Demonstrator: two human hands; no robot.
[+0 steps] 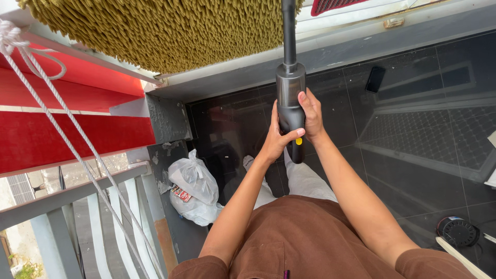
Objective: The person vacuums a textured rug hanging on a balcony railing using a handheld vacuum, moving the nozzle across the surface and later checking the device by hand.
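Note:
I hold a slim black handheld vacuum [290, 88] upright in front of me with both hands. My left hand [276, 139] wraps the lower handle from the left, thumb lying beside a small yellow button [298, 141]. My right hand [311, 118] grips the body from the right. The vacuum's long black tube [288, 31] points up toward a shaggy olive-green mat [165, 28] draped over a ledge at the top.
A knotted white plastic bag [194, 188] lies on the dark glossy tile floor [413, 124] by the wall. A white rope [67, 134] runs across red panels and a grey railing [62, 199] at left. A dark phone [374, 79] and a round black object [457, 231] lie on the floor.

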